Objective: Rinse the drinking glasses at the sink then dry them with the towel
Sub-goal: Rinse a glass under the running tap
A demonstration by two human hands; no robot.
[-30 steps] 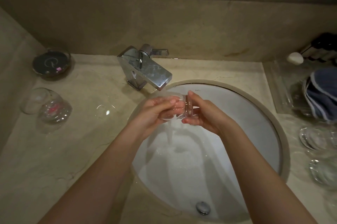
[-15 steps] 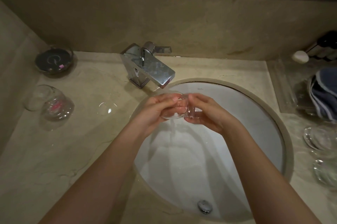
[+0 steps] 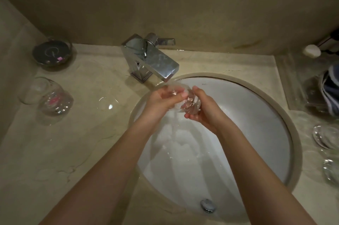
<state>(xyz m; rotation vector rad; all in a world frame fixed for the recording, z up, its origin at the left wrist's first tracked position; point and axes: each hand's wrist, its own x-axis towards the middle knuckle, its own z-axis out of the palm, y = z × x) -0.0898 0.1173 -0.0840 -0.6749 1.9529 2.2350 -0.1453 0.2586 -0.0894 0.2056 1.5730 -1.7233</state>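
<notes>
A clear drinking glass (image 3: 185,102) lies on its side under the running chrome faucet (image 3: 156,59), above the white sink (image 3: 256,114). My left hand (image 3: 161,100) grips it from the left and my right hand (image 3: 203,109) cups its base from the right. Water streams off the glass into the basin. Two clear glasses (image 3: 49,98) stand on the counter at the left. More glassware (image 3: 324,136) sits at the right edge. A blue and white towel (image 3: 330,92) lies at the far right, partly cut off.
A dark round dish (image 3: 52,53) sits at the back left of the beige marble counter (image 3: 73,151). A white soap bar (image 3: 311,51) rests at the back right beside a clear tray (image 3: 300,85). The drain plug (image 3: 207,205) is near the basin's front.
Both hands have turned the glass under the stream, the right hand now cupping lower around its base. The view has shifted down slightly.
</notes>
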